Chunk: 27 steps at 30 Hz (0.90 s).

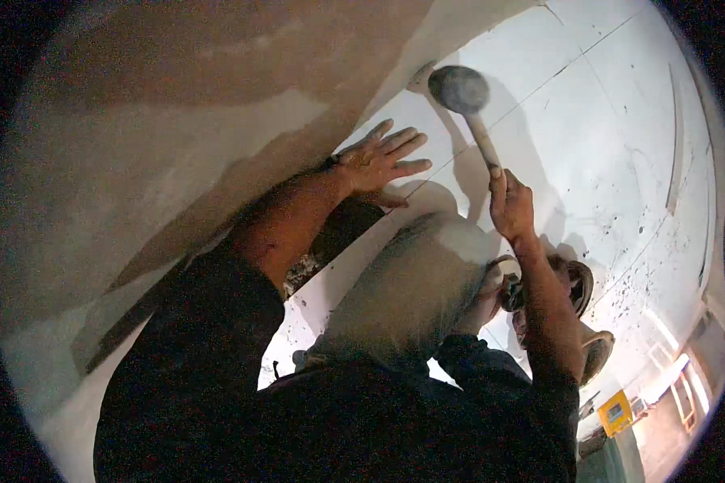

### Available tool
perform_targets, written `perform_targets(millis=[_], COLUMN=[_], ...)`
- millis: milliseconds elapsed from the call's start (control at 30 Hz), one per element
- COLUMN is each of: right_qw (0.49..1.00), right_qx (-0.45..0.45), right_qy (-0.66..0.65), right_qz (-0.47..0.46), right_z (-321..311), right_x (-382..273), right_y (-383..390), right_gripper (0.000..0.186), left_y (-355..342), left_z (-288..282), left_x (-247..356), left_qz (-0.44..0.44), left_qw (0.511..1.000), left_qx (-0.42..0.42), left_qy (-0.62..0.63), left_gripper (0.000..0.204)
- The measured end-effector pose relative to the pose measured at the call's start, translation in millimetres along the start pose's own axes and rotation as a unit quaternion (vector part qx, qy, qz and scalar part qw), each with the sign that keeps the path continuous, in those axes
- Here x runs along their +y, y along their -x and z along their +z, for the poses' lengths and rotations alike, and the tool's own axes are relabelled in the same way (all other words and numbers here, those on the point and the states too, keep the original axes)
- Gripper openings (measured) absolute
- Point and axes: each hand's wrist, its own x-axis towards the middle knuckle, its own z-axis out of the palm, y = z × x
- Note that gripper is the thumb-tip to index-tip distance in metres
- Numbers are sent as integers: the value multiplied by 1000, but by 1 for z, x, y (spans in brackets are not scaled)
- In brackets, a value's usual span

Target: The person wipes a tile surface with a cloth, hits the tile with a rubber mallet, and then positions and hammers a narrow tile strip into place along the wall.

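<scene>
We see the right hand [512, 206] with its fingers wrapped around the pale, straight handle of a dark, round-headed mallet [467, 103]; its long axis slants forward and left from that grip, putting the rounded, dull head beyond the fingers. Our left hand [380, 161], fingers spread and holding nothing, lies left of the head, apart from it; we cannot tell whether it touches the smooth, dark-specked white floor [620, 153] beneath.
</scene>
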Motion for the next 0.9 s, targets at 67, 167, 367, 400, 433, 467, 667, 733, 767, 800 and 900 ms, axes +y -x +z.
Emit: perform_targets(millis=[67,167,367,400,433,467,667,733,767,800,900], right_qw=[999,997,994,994,994,993,983,977,970,957,969], right_qx=[33,62,78,68,58,67,114,148,172,225,167], right_qy=[-36,-55,-14,-15,-19,-23,-55,-95,-136,-149,-95], right_qz=[-16,6,75,85,96,93,132,122,108,105,153], right_z=[6,0,12,7,-1,-7,-37,-56,-59,-44,-32], right_x=[7,8,20,24,22,18,24,8,-4,-1,38], right_y=[3,-5,-14,-22,-27,-33,-85,-95,-97,-108,-137], right_gripper=[41,45,50,50,50,50,56,56,55,54,51], left_y=[1,-9,-21,-26,-32,-38,-98,-118,-123,-127,-145], left_z=[-1,-9,-17,-19,-25,-34,-52,-54,-58,-63,-74], left_x=[3,2,2,2,2,1,-24,-30,-29,-29,-24], left_qz=[3,16,-56,-65,-72,-76,-38,-32,-34,-31,-23], left_qw=[1000,999,998,996,994,992,993,991,988,988,984], left_qx=[15,23,-35,-42,-51,-77,-115,-131,-152,-154,-179], left_qy=[0,-38,13,40,67,66,7,1,0,-2,-14], left_gripper=[89,86,93,94,95,97,100,99,99,99,98])
